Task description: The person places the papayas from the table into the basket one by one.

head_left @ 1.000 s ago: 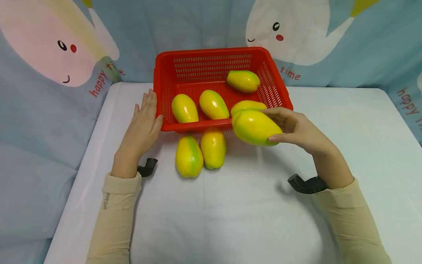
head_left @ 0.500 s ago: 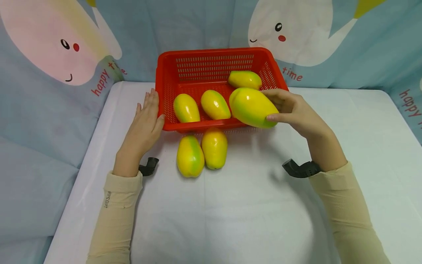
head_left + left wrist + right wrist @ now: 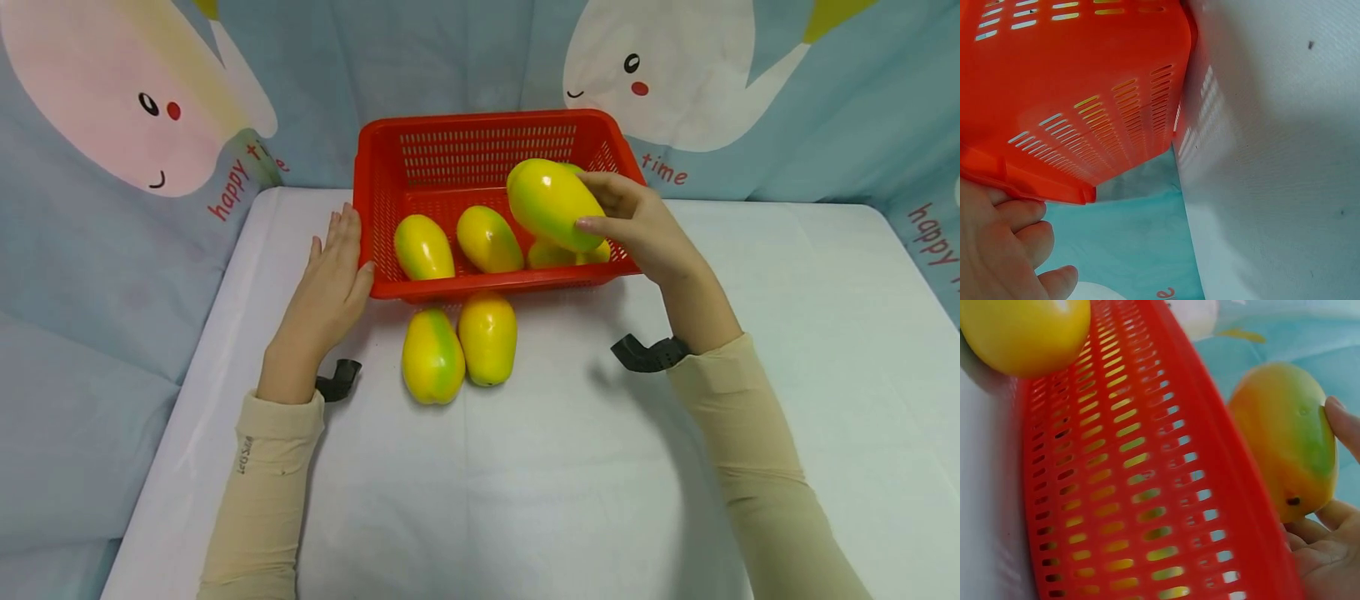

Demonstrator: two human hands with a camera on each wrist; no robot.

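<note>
My right hand (image 3: 641, 225) grips a yellow-green mango (image 3: 551, 202) between thumb and fingers, above the right part of a red slotted basket (image 3: 450, 288). The right wrist view shows this mango (image 3: 1285, 444) beyond the basket's rim. My left hand (image 3: 324, 279) lies along the basket's left side, fingers extended and touching the rim. In the left wrist view the fingers (image 3: 1025, 234) are at the rim. Inside the basket lie several mangoes, one at the left (image 3: 423, 247) and another beside it (image 3: 489, 239); the held mango partly hides others at the right.
Two mangoes stand side by side on the white table before the basket: a left one (image 3: 433, 357) and a right one (image 3: 487, 339). A blue printed curtain (image 3: 450, 58) hangs right behind the basket. A black wrist mount (image 3: 648, 353) sits on the right wrist.
My right hand has carried the mango up and leftward, from the basket's front right rim to over its inside. The left hand stays at the basket's side.
</note>
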